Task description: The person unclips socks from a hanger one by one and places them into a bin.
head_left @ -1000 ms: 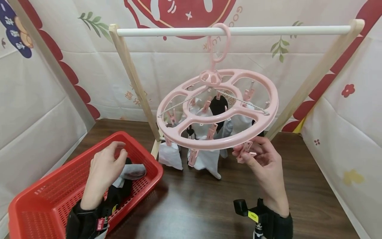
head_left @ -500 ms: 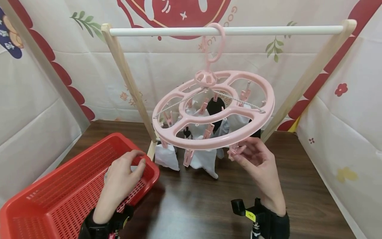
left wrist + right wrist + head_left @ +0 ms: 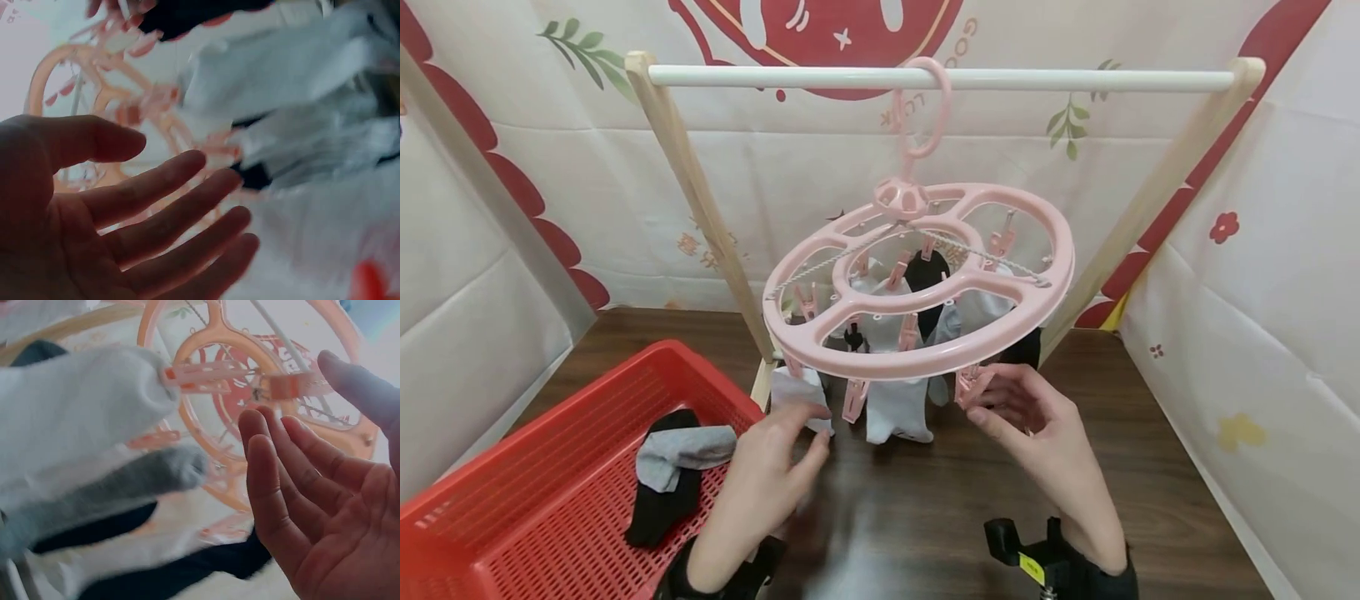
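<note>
A pink round clip hanger [image 3: 925, 362] hangs tilted, with several socks clipped beneath it. My right hand [image 3: 1045, 433] is at its front right edge, thumb and fingers spread around a pink clothespin [image 3: 967, 387]. In the right wrist view that clothespin [image 3: 287, 386] lies between thumb and fingertips, unpinched; whether the thumb tip touches it, I cannot tell. My left hand [image 3: 767, 467] is in front of a hanging white sock [image 3: 797, 387], beside the red basket [image 3: 700, 362]. The left wrist view shows its palm bare and fingers spread [image 3: 187, 206].
A grey sock [image 3: 685, 454] lies across a black sock [image 3: 662, 508] inside the basket. The hanger's hook [image 3: 940, 125] loops over a white rod [image 3: 775, 77] on wooden posts [image 3: 700, 192]. Another clothespin [image 3: 853, 400] dangles at the hanger's front. A printed cloth stands behind.
My left hand has moved right, from above the basket to beside the hanging white sock, uncovering the socks in the basket. My right hand's fingers have loosened from the clothespin, which now hangs more upright.
</note>
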Tool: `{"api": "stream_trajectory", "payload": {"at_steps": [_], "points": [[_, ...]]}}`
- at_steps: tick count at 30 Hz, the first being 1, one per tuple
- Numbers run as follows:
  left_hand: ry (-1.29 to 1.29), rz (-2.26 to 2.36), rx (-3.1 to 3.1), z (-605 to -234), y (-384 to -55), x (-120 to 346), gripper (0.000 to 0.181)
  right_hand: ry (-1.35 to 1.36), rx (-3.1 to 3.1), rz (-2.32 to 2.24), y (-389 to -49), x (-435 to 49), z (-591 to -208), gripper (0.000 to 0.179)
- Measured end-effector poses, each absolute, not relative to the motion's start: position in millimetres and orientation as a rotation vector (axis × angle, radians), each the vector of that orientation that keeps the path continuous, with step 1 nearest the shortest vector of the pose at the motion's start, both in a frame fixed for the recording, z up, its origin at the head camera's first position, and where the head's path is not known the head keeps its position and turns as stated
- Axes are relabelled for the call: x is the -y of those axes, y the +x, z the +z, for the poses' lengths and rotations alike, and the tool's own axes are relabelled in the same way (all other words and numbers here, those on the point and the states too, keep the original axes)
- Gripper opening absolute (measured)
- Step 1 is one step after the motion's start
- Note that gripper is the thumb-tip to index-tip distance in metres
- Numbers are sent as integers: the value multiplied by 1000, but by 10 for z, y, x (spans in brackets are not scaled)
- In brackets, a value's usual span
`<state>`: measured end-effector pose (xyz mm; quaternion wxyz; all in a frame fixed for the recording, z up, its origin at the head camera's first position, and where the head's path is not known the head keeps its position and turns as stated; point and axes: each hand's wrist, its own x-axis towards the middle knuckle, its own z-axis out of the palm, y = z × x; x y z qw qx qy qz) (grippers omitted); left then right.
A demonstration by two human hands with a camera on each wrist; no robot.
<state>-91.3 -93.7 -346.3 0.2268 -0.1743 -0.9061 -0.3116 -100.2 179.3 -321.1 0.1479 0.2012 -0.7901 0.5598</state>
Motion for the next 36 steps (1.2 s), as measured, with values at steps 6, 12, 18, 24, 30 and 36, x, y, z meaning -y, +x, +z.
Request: {"api": "stream_trajectory", "payload": {"at_steps": [6, 12, 18, 24, 30, 36], "points": [[-637, -914, 2440, -3705, -969, 718, 18, 479, 2018, 1641, -914, -1972, -3071, 24], [-737, -1027, 2504, -3877, -995, 540, 23, 246, 1843, 1741, -1064, -2193, -3006, 27], [-825, -1075, 2530, -3963, -1009, 385, 24, 451, 1848, 1975, -1321, -2340, -2907, 40], [-848, -1109, 2499, -4025, -991, 301, 25, 678, 1888, 2203, -1528, -2324, -2800, 46], [-888, -1120, 2506, -4073, -954, 260, 24, 758, 1892, 2240, -1581, -2286, -2768, 49], [-882, -1167, 2506, -4095, -919, 265, 24, 727, 1924, 2203, -1514, -2280, -2761, 44]]}}
